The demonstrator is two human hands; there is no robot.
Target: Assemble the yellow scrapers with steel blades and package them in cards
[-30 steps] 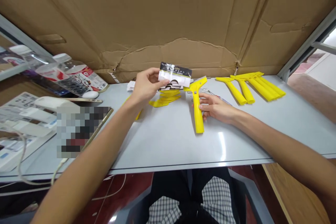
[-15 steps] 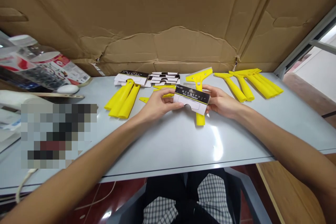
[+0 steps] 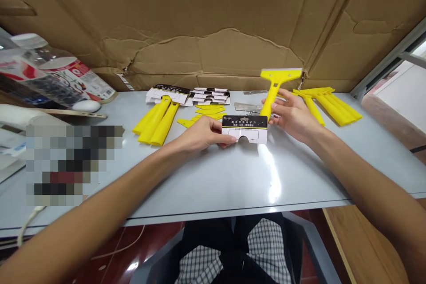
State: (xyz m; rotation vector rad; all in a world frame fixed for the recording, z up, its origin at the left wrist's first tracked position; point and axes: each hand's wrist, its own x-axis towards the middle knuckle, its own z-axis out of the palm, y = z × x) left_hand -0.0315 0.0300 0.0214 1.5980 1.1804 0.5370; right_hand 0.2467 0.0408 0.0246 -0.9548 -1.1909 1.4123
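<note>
Now, hands (image 3: 203,135) (image 3: 293,117) on card (image 3: 244,129), yellow scraper (image 3: 271,97)

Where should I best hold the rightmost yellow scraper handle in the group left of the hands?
Grip the yellow scraper handle around its middle from the near side: the long bar slants toward the person, its free end fanned apart from the others.

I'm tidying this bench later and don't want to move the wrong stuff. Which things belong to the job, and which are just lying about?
Job: left hand holding a printed card; right hand holding a yellow scraper; stacked cards; yellow grips; small yellow pieces; metal blades.
Lying about: clear plastic bottle; white mouse; cardboard sheet.
</note>
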